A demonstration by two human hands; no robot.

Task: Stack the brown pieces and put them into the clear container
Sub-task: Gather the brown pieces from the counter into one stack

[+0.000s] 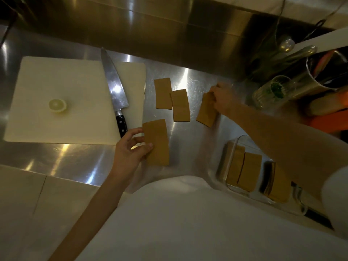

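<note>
Several flat brown rectangular pieces lie on the steel counter. My left hand (131,147) grips the nearest piece (157,142) by its left edge, thumb on top. My right hand (223,99) pinches the upper end of a tilted piece (207,111) farther right. Two more pieces (163,93) (180,105) lie between, slightly overlapping. The clear container (231,147) sits at the lower right, under my right forearm, with several brown pieces (248,171) lying inside it.
A white cutting board (56,81) on the left carries a lemon half (57,105) and a large knife (114,89) with a black handle. A glass (271,91) and a metal utensil canister (320,72) stand at the right rear. The steel backsplash rises behind.
</note>
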